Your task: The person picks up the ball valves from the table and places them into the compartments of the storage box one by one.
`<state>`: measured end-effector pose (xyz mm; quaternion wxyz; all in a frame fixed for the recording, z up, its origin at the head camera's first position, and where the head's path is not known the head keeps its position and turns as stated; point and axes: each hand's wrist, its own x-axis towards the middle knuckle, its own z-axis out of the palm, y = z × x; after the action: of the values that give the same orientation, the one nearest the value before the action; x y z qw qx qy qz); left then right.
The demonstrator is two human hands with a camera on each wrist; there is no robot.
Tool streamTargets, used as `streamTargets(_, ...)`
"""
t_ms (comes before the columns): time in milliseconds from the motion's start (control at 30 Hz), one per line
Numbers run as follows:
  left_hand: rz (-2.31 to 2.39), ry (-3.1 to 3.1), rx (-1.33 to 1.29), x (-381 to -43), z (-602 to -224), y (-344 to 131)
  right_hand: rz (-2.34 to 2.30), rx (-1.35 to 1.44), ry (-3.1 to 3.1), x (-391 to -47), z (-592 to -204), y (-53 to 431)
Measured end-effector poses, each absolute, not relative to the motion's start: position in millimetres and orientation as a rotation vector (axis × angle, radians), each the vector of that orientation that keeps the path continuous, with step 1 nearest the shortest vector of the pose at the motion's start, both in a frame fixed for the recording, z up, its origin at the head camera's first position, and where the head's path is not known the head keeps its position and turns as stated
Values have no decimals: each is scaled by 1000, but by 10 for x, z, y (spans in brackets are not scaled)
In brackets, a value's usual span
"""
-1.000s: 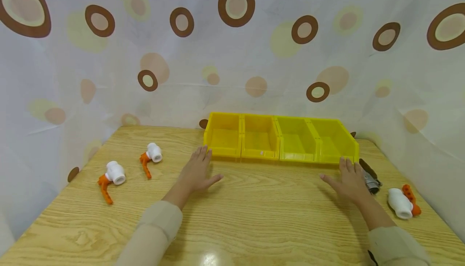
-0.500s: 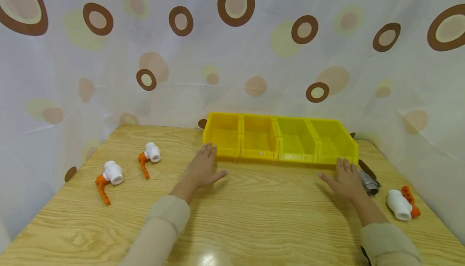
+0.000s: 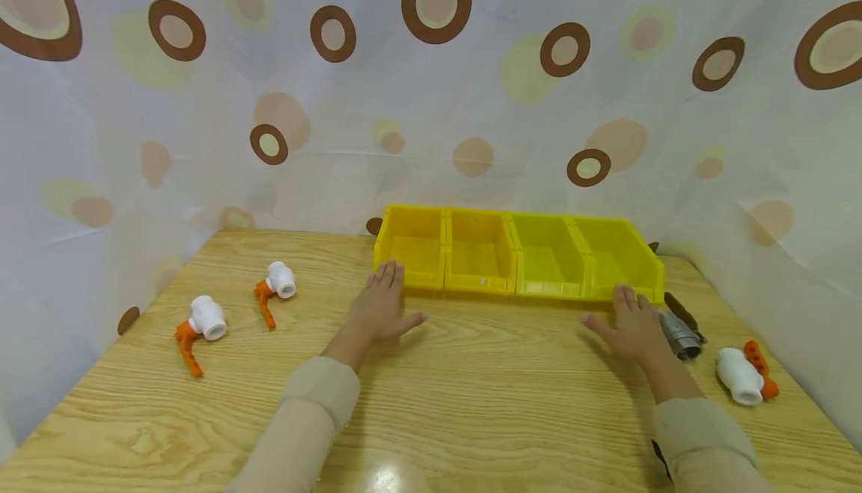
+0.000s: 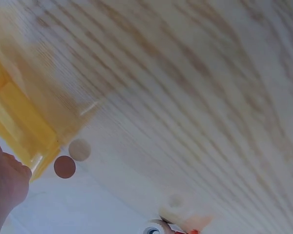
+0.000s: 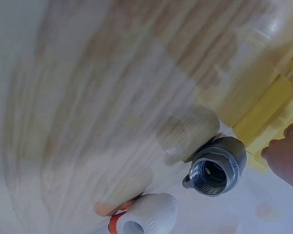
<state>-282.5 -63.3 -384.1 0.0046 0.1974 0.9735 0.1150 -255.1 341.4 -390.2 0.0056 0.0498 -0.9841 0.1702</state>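
Note:
A row of yellow storage bins point(image 3: 480, 283) stands at the back of the table. My left hand point(image 3: 378, 310) is at the front of the leftmost bin, fingers straight and thumb spread, holding nothing. Near the front of the rightmost bin, my right hand point(image 3: 633, 328) lies with its fingers extended, also holding nothing. A metal threaded valve point(image 5: 216, 166) with a dark handle lies just right of that hand. Further right is a white plastic ball valve point(image 3: 739, 377) with an orange handle.
Two more white ball valves with orange handles, a nearer one point(image 3: 207, 318) and a farther one point(image 3: 280, 280), lie on the left of the wooden table point(image 3: 498, 403). A patterned curtain point(image 3: 471, 104) hangs behind and on both sides.
My left hand has shifted slightly right and forward, to the leftmost bin's front. My right hand has moved a little left, showing more of the metal valve. The bins and valves stay put.

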Motion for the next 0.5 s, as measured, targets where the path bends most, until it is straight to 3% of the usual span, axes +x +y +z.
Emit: streamTargets(500,390,3028,587,-2868,-3881,-611,490,172,-3106,-2631,-3937,3398)
